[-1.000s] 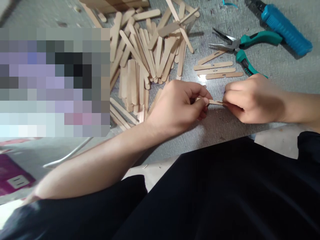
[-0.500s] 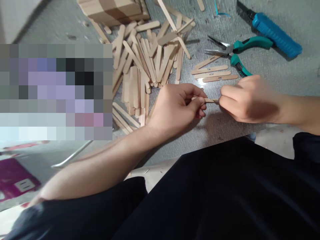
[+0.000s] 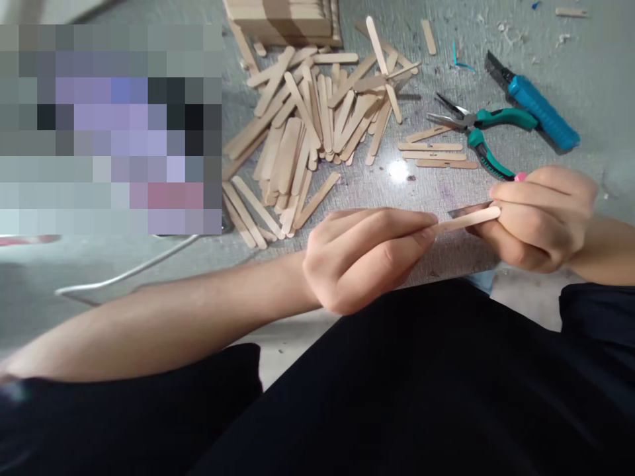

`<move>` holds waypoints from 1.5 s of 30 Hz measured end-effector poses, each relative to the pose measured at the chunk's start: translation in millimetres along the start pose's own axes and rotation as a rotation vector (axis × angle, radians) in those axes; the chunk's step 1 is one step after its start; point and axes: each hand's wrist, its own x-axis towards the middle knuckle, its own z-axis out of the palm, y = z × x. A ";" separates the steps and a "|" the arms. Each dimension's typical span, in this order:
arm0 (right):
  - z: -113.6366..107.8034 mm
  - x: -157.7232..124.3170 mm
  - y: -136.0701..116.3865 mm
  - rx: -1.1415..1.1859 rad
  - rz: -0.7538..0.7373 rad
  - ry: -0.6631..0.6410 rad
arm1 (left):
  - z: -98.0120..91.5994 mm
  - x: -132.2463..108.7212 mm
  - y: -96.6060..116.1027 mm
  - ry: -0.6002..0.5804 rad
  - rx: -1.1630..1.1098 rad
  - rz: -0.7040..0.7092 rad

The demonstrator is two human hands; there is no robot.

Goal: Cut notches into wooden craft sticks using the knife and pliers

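Observation:
My left hand [image 3: 370,254] pinches one end of a wooden craft stick [image 3: 469,220]. The stick's rounded free end points right, to the fingers of my right hand [image 3: 543,218]. That hand is closed around a craft knife, whose thin blade [image 3: 456,212] shows behind the stick; a pink tip pokes out above the fingers and most of the handle is hidden. Beyond the hands lie several notched craft sticks [image 3: 434,156] in a rough row. Green-handled needle-nose pliers [image 3: 471,122] lie with jaws apart, touching or close to the topmost stick.
A loose heap of craft sticks [image 3: 292,152] spreads to the left, with a stacked wooden block [image 3: 282,20] behind it. A blue box cutter [image 3: 543,109] lies at the back right. A white cable [image 3: 133,272] runs along the left. Small scraps [image 3: 508,30] dot the far table.
Both hands have come nearer my body, and the left has turned. More of the held stick now shows, and the knife blade has come into sight. The view has shifted slightly.

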 end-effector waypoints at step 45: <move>14.1 33.9 -21.2 0.078 0.219 0.025 | 24.4 21.0 -20.2 -0.193 -0.599 -0.287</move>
